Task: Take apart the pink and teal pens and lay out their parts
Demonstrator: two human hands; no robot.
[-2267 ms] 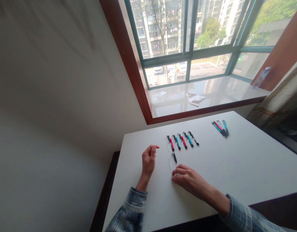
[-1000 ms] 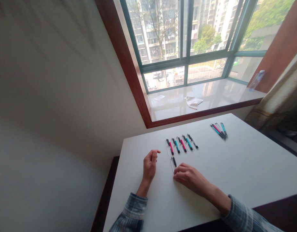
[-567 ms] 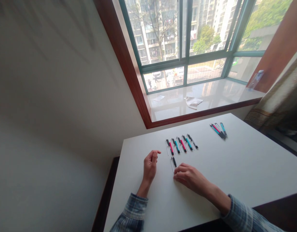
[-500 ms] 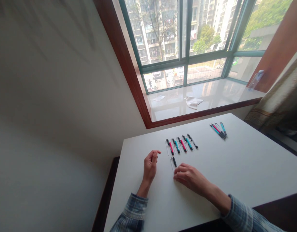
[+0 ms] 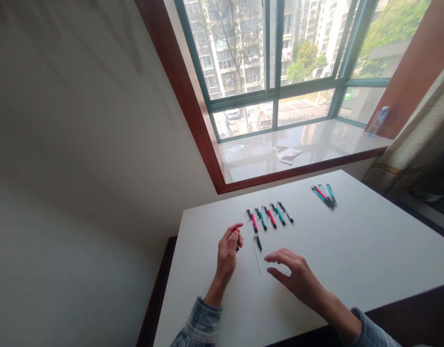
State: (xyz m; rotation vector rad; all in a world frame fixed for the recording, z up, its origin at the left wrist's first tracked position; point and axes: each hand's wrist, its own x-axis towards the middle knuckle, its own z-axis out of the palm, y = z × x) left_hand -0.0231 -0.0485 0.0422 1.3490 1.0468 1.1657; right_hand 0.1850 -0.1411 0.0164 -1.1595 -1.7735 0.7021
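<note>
My left hand stands above the white table, its fingers closed on a slim red-and-black pen part that is partly hidden by them. My right hand is open and holds nothing, with its fingers spread just right of a thin clear pen refill and a short black pen piece, both lying on the table. Beyond both hands, a row of several pink and teal pens with parts beside them lies side by side.
A bunch of pink and teal pens lies at the table's far right. Behind the table is a white window sill with a cloth and a paper slip. A curtain hangs at right.
My left hand now shows a red-and-black pen part in its fingers. My right hand has lifted and moved right, its fingers opening away from the clear refill. The view has shifted slightly.
</note>
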